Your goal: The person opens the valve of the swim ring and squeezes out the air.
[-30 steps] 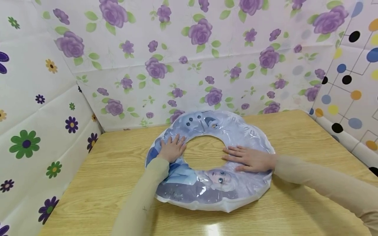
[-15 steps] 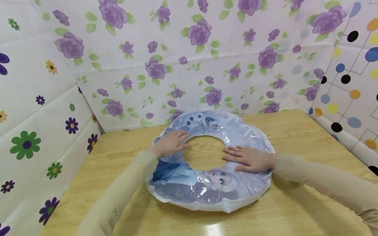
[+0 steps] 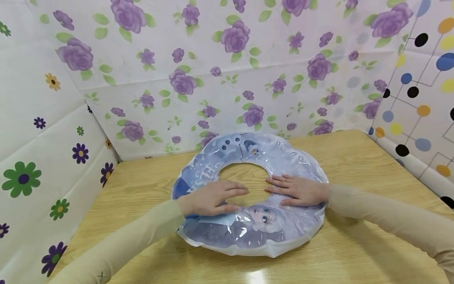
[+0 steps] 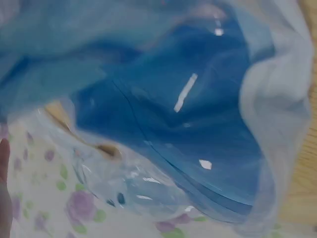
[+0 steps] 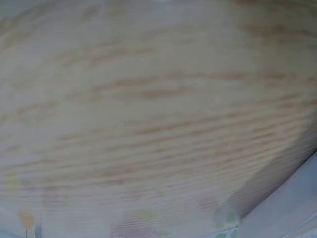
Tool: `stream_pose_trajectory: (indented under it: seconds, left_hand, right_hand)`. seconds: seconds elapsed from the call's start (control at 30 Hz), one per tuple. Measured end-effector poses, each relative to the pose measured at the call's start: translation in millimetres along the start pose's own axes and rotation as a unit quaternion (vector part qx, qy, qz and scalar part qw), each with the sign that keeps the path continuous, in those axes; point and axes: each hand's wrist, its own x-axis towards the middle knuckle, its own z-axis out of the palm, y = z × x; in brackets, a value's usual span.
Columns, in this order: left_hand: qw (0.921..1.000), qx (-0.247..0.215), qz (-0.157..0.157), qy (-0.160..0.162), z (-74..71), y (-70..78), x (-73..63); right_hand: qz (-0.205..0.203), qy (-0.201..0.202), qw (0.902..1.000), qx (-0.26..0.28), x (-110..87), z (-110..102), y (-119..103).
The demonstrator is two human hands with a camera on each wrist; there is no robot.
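Note:
A partly inflated swim ring (image 3: 298,157) with cartoon figures in blue and lilac lies on the wooden table. Over its left-front part is my left hand (image 3: 213,197), fingers extended toward the hole and thumb apart. My right hand (image 3: 299,191) rests flat on the ring's right side, its fingertips at the inner edge. Close up in the left wrist view, the ring's shiny blue vinyl (image 4: 198,124) and pale outer seam fill most of the picture, with a finger at the left border. The right wrist view shows mostly wood grain and a corner of the ring (image 5: 292,203).
The table (image 3: 142,181) extends around the ring on all sides. Behind it hangs a cloth with purple roses (image 3: 234,79). A flower-print sheet (image 3: 42,138) stands on the left, and a dotted sheet (image 3: 418,130) on the right.
My left hand has lifted from the ring's left side and come toward the front, now reaching over the hole's left edge. The right hand has stayed in place on the ring.

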Motion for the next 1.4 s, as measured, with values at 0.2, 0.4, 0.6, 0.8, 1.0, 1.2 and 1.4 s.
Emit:
stream_pose_trajectory:
  seconds: [0.2,0.4,0.6,0.8,1.0,1.2,1.4]
  left_hand:
    - [0.9873,0.079,0.132,-0.041,17.2,3.7,10.8]
    - [0.9775,0.098,0.166,-0.085,41.4,4.7,10.7]
    - [0.9790,0.092,0.157,-0.093,56.5,2.9,12.4]
    - [0.9757,0.092,0.168,-0.107,65.7,0.2,15.9]
    - [0.9726,0.090,0.188,-0.103,71.4,-1.3,15.8]
    - [0.9736,0.081,0.192,-0.093,73.2,-2.5,13.9]
    - [0.9742,0.087,0.186,-0.094,75.2,-3.1,12.8]
  right_hand:
    - [0.004,0.003,1.0000,0.003,0.1,-0.7,-0.3]
    - [0.008,-0.001,1.0000,-0.002,-1.5,0.4,-0.2]
    - [0.012,-0.014,0.9998,-0.006,-1.4,-0.3,1.1]
    - [0.009,-0.020,0.9997,0.009,-0.4,-6.0,0.7]
    - [0.028,-0.008,0.9992,0.029,4.7,-18.9,-5.3]
    - [0.058,-0.002,0.9978,0.031,18.6,-26.1,-30.4]
    - [0.085,-0.024,0.9959,-0.018,26.9,-17.2,-45.2]
